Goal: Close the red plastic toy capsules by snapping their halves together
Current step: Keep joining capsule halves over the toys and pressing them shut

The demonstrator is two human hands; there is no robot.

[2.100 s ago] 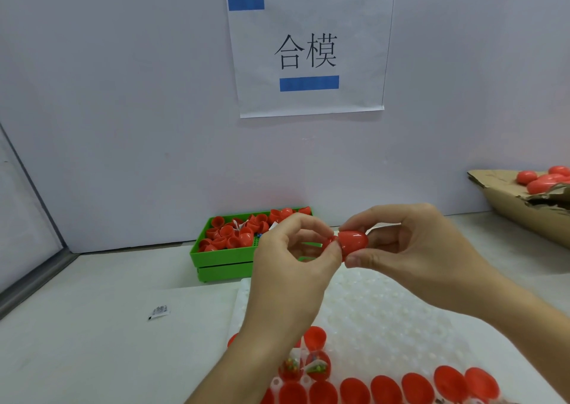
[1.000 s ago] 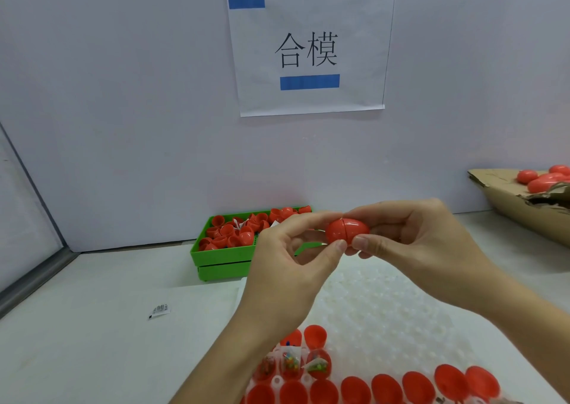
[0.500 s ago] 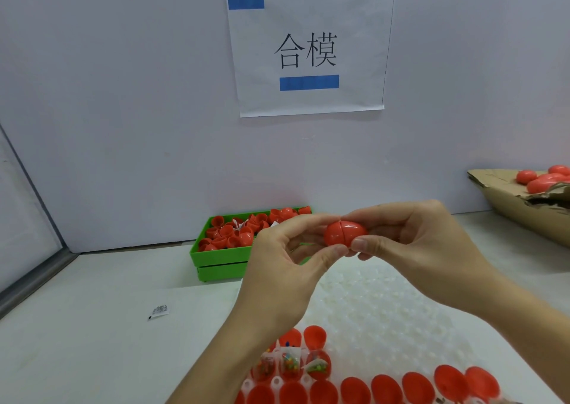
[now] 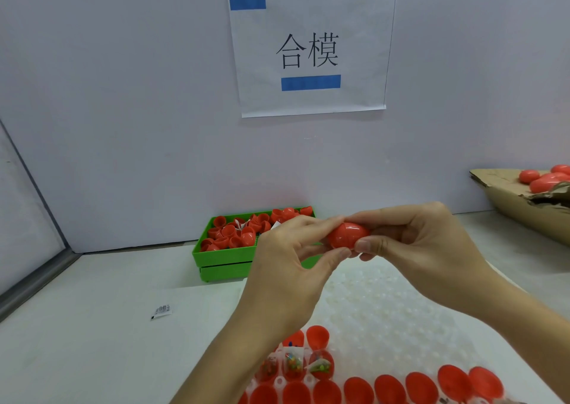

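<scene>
Both hands, the left hand (image 4: pixel 287 268) and right hand (image 4: pixel 422 249), gripped one red capsule (image 4: pixel 347 234) between them. Its halves, apart moments earlier, had closed together. This one seemed done; open halves (image 4: pixel 388 388) waited below.

My white tabletop (image 4: pixel 92 326) carries green plastic bin (image 4: pixel 225 257) mid-frame, white dimpled tray (image 4: pixel 385 311) lower right, small sachet (image 4: pixel 162 311), torn cardboard box (image 4: pixel 518 206) right edge.

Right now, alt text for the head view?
Both hands, left and right, pinch one red capsule over a white dimpled tray with open red halves along its near edge. Behind sit a green bin of red halves and a wall sign.
</scene>
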